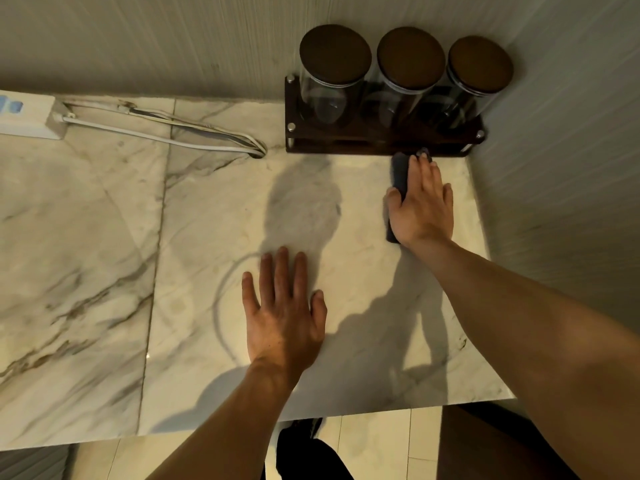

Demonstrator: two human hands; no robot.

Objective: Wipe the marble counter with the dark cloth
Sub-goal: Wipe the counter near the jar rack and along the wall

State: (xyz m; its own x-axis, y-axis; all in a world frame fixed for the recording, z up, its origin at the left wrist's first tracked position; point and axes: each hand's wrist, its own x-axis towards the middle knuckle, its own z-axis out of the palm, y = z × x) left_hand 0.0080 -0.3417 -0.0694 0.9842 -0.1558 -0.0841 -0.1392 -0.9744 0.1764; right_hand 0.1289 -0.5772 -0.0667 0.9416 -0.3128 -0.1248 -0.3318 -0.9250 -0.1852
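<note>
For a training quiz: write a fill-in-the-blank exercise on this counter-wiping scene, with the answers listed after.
1. The dark cloth lies under the ____ hand.
2. The left hand rests flat on the marble counter, holding ____.
3. The wooden rack in the corner holds ____ glass jars.
4. White cables run from the power strip into a ____ in the counter.

Answers: right; nothing; three; hole

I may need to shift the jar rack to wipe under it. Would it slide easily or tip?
The jar rack probably slides as one unit: its wide, low base sits flat on the marble counter. The three tall glass jars look top-heavy and breakable, so push low and slowly. Its weight is unclear.
</note>
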